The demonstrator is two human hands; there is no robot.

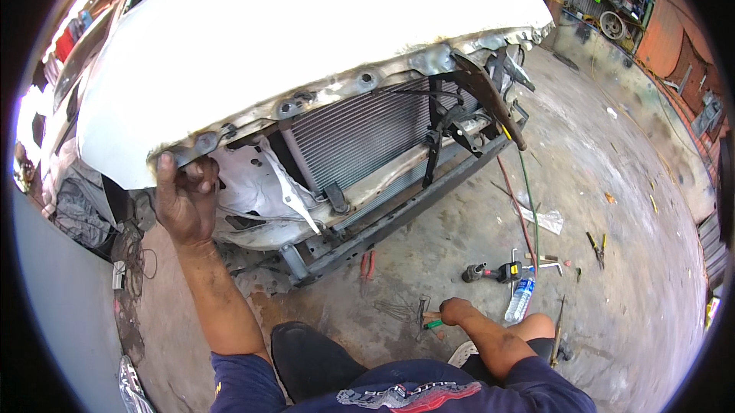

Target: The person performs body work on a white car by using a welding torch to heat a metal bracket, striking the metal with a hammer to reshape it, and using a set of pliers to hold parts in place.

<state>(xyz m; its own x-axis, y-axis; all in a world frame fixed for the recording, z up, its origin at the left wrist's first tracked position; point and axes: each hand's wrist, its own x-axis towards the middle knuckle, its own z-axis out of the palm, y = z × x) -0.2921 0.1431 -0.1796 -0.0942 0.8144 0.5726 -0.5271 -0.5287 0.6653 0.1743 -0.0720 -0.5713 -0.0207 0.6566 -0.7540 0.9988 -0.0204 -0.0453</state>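
Hood [321, 30], white, filled the upper part of the view, its worn front edge running aslant above the exposed front of the car. Left grip [186, 192]: clamped on that edge at the left corner, thumb pointing up against the outer face, fingers curled. Right grip [457, 311]: closed around the wooden handle of a hammer [422, 313], low over the concrete floor [651, 275]; could not tell whether the hammer head touched down. Green-handled tool [434, 324] just beside that handle; type unclear, and whether held too could not be told.

Below the hood edge, radiator [367, 130] sat uncovered, with a dark crossbar [390, 222] in front and lower. Brown metal piece [490, 99] slanted down from the edge's right part.

On the floor: red-handled pliers [368, 266] near the crossbar; power tool [494, 273] farther right, water bottle [521, 296] near it; yellow-handled pliers [598, 250] well apart, rightmost.
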